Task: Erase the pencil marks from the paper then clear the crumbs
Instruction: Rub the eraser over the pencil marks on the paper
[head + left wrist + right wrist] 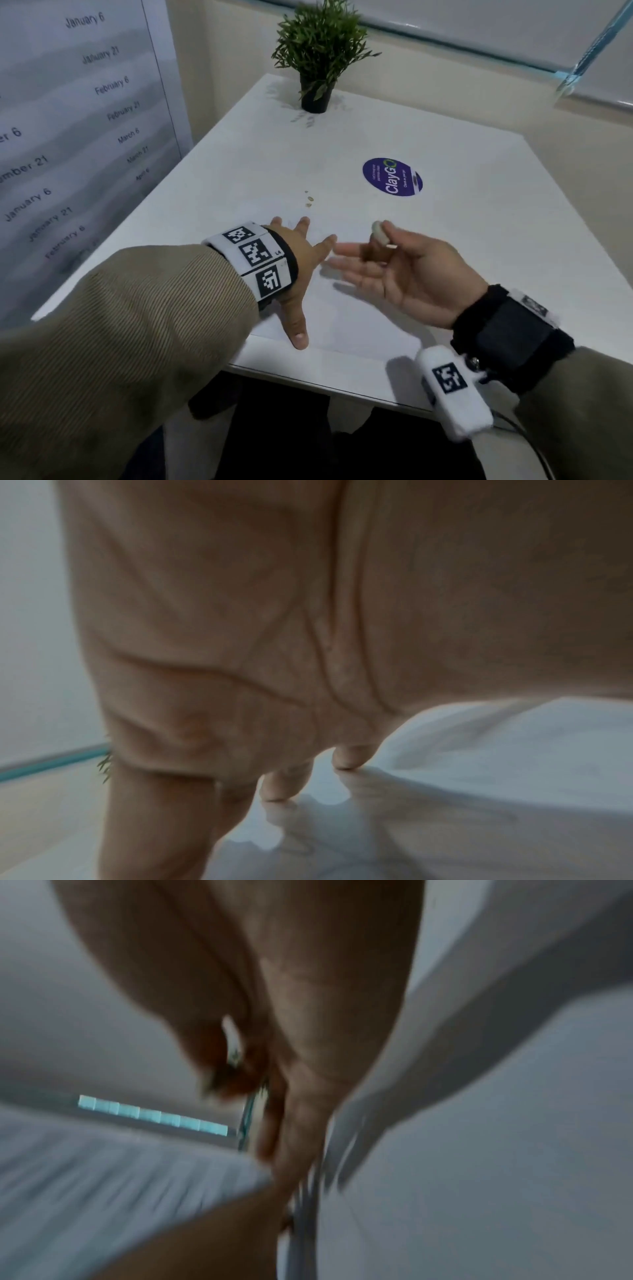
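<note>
A white paper sheet [359,318] lies on the white table [479,222] near its front edge. My left hand [298,270] rests flat on the sheet with fingers spread; in the left wrist view its fingertips [346,758] touch the paper [496,764]. My right hand [394,270] hovers palm-up just right of it, pinching a small white eraser [379,232] between thumb and forefinger, the other fingers stretched out and blurred. A few yellowish crumbs [309,198] lie beyond the left fingers. Any pencil marks are too faint to tell. The right wrist view is motion-blurred.
A potted green plant [317,58] stands at the table's far edge. A purple round ClayGo sticker [392,177] sits right of centre. A date poster [85,120] hangs on the left wall. The table's front edge [308,377] runs just below my hands.
</note>
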### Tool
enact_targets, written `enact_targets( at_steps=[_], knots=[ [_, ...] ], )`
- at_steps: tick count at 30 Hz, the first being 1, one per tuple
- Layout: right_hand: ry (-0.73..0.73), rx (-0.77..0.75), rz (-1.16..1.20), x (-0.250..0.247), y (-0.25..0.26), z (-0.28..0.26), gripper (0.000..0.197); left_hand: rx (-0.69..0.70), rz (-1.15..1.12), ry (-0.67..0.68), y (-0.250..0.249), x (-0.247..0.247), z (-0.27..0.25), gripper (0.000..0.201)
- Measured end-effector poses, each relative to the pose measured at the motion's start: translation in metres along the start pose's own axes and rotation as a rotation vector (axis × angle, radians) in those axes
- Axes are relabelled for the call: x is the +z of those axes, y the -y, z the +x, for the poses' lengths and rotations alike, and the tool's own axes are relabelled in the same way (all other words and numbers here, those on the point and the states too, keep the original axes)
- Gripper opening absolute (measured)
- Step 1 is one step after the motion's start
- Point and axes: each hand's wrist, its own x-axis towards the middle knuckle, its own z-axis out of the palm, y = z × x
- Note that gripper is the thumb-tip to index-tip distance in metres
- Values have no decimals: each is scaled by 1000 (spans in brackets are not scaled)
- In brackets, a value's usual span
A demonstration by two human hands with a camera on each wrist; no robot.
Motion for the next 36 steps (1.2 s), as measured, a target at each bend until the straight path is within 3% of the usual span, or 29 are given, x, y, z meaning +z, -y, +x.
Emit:
enact_targets(
  at_steps=[2,3,6,9,11,13,15,18,21,25,29,33,36],
  knots=[
    [93,189,-146,3,-16,1,27,0,24,-7,0,1,0,166],
    [46,197,-121,0,-13,6,27,-1,29,-5,0,1,-1,166],
    [-347,-97,95,-25,22,29,37,-8,11,7,1,-1,-4,163],
    [-669,-363,-79,-36,46,36,35,-11,-7,12,0,-1,-5,162],
    [-586,-352,-111,-26,39,30,33,-6,-13,12,1,-1,-4,162],
    [-343,-147,-181,-3,23,16,36,-4,-10,12,2,0,-3,162],
    [-208,56,-492,14,5,9,33,-5,0,7,1,-1,-3,164],
    [-363,19,-1054,9,3,20,31,-3,-8,1,0,-1,-3,163],
    [-502,-5,-1264,-4,20,30,36,0,-19,-1,1,-1,-5,162],
    [-352,84,-1360,2,14,28,41,-6,-11,-8,-1,-2,-7,160],
    [-441,53,-1306,-3,22,31,39,-10,-15,5,-3,-4,-10,157],
    [-316,133,-1320,7,17,31,37,-10,1,-1,-1,-4,-9,157],
    [-450,67,-1305,0,27,35,38,-4,-20,7,-2,-4,-9,156]
  ],
)
